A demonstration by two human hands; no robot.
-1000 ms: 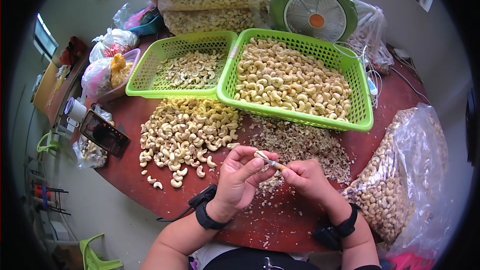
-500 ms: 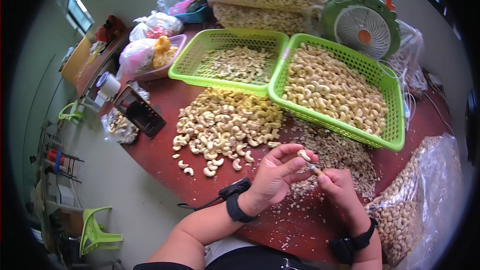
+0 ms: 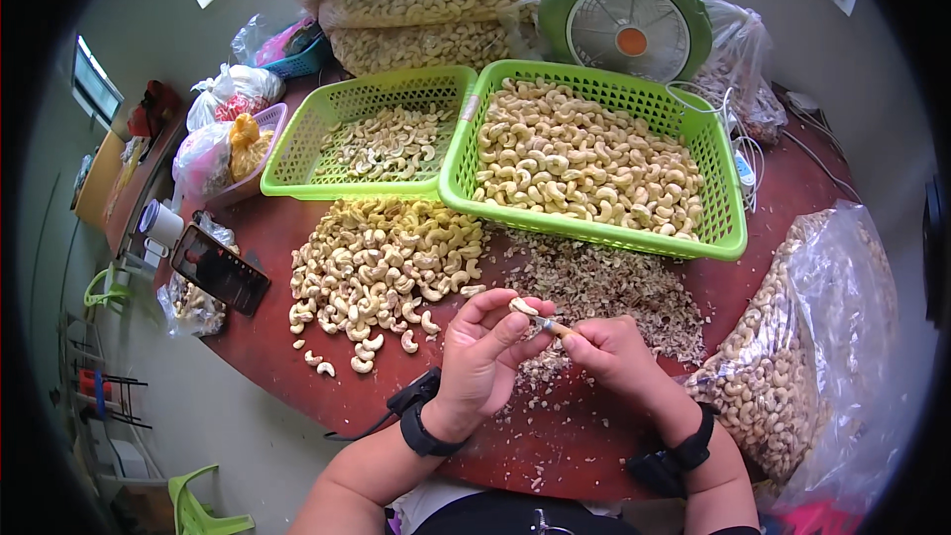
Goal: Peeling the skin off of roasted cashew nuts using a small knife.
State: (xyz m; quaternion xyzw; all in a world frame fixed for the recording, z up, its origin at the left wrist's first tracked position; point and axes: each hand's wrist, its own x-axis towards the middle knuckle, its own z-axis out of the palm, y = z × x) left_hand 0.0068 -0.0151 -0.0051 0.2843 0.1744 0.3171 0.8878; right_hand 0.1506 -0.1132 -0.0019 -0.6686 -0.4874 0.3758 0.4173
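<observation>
A cashew nut (image 3: 522, 306) is pinched between the thumb and fingers of my left hand (image 3: 483, 349). My right hand (image 3: 619, 357) grips a small knife (image 3: 557, 328) by its light wooden handle, its short metal blade pointing at the nut. Whether the blade touches the nut I cannot tell. Beneath and beyond both hands lies a heap of peeled skin scraps (image 3: 604, 297) on the dark red table (image 3: 258, 357). Just left of them spreads a loose pile of cashews (image 3: 386, 258), a few lying apart at its near edge.
Two green baskets stand behind: one full of cashews (image 3: 733, 238), one with broken pieces (image 3: 287, 178). A clear bag of cashews (image 3: 773, 386) leans at the right. Stacked sacks (image 3: 426, 0), a green fan (image 3: 629, 30) and a phone (image 3: 220, 272) surround the work area.
The view has swung to the right, so the scene sits farther left in the picture. Both hands keep hold of the cashew and the knife, close together as before.
</observation>
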